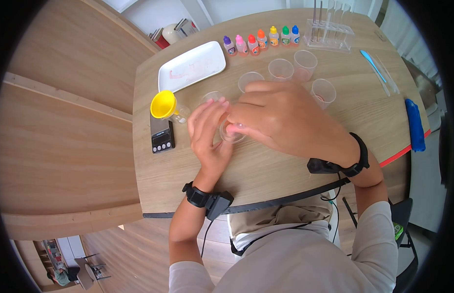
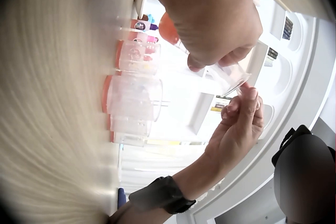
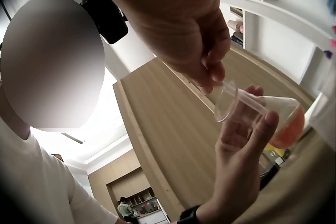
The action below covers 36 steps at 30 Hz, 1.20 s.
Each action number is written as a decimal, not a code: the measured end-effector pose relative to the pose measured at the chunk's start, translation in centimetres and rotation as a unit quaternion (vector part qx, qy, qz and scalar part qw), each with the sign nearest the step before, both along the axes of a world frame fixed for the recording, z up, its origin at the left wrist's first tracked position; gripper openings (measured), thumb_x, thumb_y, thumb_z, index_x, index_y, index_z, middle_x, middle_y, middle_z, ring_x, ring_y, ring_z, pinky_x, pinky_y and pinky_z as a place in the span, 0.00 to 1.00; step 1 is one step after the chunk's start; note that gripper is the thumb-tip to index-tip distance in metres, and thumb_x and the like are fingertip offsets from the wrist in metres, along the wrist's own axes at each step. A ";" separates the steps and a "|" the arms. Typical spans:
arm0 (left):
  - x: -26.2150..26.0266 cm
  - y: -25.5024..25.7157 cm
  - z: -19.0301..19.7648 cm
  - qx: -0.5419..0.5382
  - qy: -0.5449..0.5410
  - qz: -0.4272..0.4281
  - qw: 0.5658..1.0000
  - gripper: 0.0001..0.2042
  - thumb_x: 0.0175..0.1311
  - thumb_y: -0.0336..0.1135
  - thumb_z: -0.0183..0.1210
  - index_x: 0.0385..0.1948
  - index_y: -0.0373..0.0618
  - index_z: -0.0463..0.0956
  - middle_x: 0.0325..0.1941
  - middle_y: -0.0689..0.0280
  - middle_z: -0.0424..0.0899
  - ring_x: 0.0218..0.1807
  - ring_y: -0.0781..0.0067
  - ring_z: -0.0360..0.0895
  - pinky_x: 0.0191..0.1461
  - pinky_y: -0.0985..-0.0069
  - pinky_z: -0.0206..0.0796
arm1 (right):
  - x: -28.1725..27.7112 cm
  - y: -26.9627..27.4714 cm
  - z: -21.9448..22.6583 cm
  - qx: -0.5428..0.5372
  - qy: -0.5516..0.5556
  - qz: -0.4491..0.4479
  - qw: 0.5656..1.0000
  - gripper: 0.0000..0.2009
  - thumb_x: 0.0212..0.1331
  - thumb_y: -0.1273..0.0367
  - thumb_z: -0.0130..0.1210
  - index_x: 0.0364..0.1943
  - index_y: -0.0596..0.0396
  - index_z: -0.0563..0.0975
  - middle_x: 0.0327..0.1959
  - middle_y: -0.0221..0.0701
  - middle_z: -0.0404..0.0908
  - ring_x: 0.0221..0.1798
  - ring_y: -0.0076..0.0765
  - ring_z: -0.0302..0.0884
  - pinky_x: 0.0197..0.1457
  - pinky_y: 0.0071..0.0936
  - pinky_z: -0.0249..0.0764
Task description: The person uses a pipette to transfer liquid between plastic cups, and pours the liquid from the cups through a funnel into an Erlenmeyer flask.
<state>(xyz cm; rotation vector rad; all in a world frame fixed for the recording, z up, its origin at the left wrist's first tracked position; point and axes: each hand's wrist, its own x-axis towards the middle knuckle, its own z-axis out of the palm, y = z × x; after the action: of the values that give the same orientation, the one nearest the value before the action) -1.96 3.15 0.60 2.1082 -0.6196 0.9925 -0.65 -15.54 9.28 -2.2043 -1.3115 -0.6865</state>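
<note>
My left hand [image 1: 211,136] holds a clear conical flask [image 3: 290,129] by its neck, fingers curled round it. Orange-pink liquid [image 3: 290,132] sits in the flask's wide base, and the flask leans in the right wrist view. Over the flask's mouth is my right hand [image 1: 280,115], its thumb and fingertips pinching a thin clear stick [image 3: 251,101] that runs down into the neck. In the left wrist view the right hand [image 2: 239,121] stays close to the flask's rim. Clear plastic cups [image 1: 305,64] stand just beyond the hands, several with reddish liquid.
Dropper bottles with coloured caps [image 1: 274,37] line the far edge, beside a test tube rack [image 1: 329,36]. A white tray [image 1: 215,56], yellow funnel [image 1: 163,104] and black scale [image 1: 162,140] lie left. At right are a blue plastic knife [image 1: 372,64] and a blue bundle [image 1: 415,125].
</note>
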 end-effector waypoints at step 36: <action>0.5 -0.9 -0.7 -0.026 0.161 -0.041 0.986 0.21 0.44 0.30 0.73 0.43 0.39 0.79 0.42 0.58 0.83 0.45 0.57 0.77 0.50 0.67 0.68 | 1.7 -4.5 5.0 0.280 0.074 -0.252 0.923 0.10 0.60 0.70 0.61 0.24 0.61 0.78 0.16 0.21 0.73 0.19 0.11 0.63 0.20 0.15 0.56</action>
<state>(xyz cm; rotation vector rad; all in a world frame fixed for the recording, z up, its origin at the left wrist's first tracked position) -1.47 2.24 -0.05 2.1185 -0.5057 0.5969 1.07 -20.06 14.25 -2.0452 -0.3790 -0.9199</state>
